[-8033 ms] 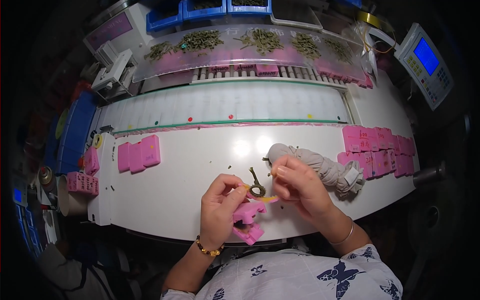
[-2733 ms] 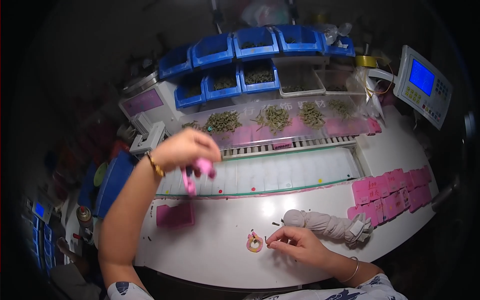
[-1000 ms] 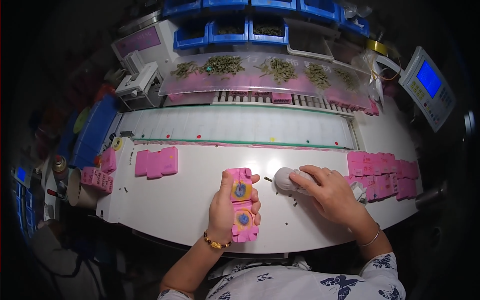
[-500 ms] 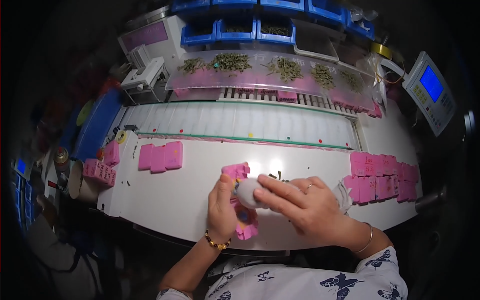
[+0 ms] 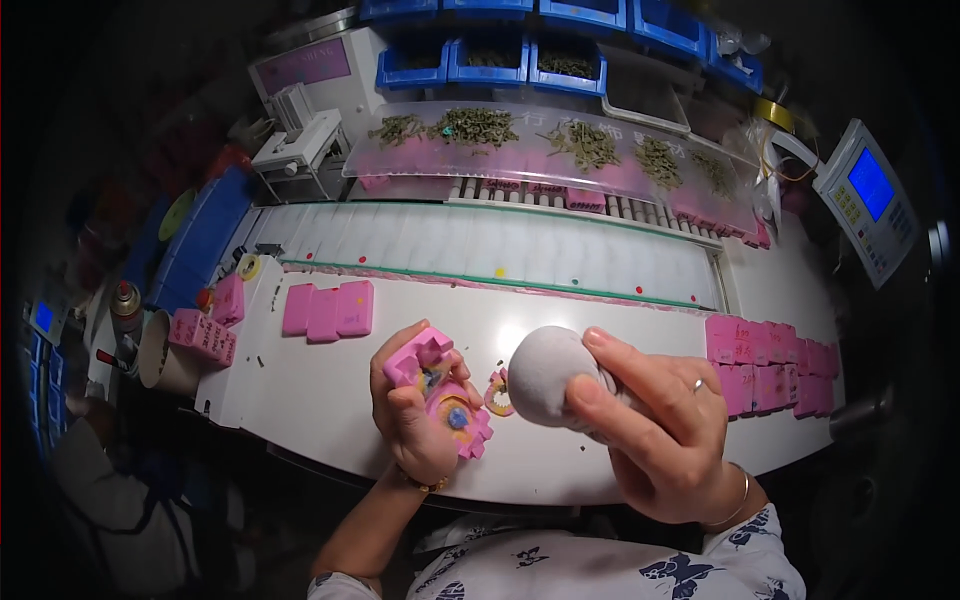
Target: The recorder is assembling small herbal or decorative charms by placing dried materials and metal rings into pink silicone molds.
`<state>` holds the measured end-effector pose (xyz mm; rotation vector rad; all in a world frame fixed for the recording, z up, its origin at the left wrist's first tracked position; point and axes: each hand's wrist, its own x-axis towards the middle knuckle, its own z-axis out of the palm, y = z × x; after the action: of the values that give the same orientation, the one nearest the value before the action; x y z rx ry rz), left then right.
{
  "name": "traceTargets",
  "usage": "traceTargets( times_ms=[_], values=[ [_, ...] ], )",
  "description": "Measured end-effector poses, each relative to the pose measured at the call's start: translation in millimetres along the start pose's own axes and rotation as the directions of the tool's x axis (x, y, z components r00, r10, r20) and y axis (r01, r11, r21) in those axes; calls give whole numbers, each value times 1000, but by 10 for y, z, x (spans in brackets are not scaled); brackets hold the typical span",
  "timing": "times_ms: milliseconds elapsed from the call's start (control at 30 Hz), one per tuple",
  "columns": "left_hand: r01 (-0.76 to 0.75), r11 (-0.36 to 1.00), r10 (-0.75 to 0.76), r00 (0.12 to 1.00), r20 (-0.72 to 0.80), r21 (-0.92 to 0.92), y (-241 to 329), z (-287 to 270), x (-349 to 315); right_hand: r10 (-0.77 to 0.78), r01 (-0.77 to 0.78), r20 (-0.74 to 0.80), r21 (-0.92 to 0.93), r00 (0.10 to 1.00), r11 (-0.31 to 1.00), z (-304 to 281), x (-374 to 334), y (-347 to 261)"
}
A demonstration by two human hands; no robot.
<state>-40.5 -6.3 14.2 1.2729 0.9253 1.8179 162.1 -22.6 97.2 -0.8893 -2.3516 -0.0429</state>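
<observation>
My left hand (image 5: 418,415) is closed round a pink rubber mould (image 5: 462,418), which is opened out in two notched parts. Blue and yellowish patches show on its inner faces. In my right hand (image 5: 665,425) is a round grey cloth bag (image 5: 548,375), gripped by its gathered neck with the full end pointing left. The bag is apart from the mould. Between the two, on the white table, lies a small pink piece (image 5: 499,396) with a yellowish ring and a pale toothed middle, partly hidden by the bag.
Three pink blocks (image 5: 328,310) stand at the left, and rows of marked pink blocks (image 5: 760,365) at the right. Behind run a white strip (image 5: 480,245) with a green edge and a clear shelf (image 5: 540,125) bearing heaps of small greenish pieces. Blue bins (image 5: 490,62) stand farther back.
The grey bag has come away from the mould and moved up and right with my right hand. My left hand has shifted left and tilted the mould, uncovering the small piece on the table.
</observation>
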Motion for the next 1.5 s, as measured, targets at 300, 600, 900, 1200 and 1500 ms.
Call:
traceTargets(
  times_ms=[300, 600, 900, 1200, 1500],
  values=[
    [-67, 996, 65, 997, 28, 67, -25, -40, -33, -90, 65, 324, 88, 942, 994, 242, -12, 7],
    [192, 969, -231, 925, -301, -154, -24, -276, 136, -58, 118, 208, -292, 976, 949, 377, -37, 140],
    [448, 839, -510, 846, -158, -309, 0, -281, 48, 14, 74, 449, -178, 893, 981, 376, -121, 239],
    [671, 587, -741, 671, 33, -453, -37, -294, -77, 144, -101, 171, -238, 975, 966, 420, -126, 391],
    [698, 576, -751, 657, 61, -425, -21, -190, -113, 336, -408, 418, 94, 844, 908, 1046, 50, 304]
  ],
)
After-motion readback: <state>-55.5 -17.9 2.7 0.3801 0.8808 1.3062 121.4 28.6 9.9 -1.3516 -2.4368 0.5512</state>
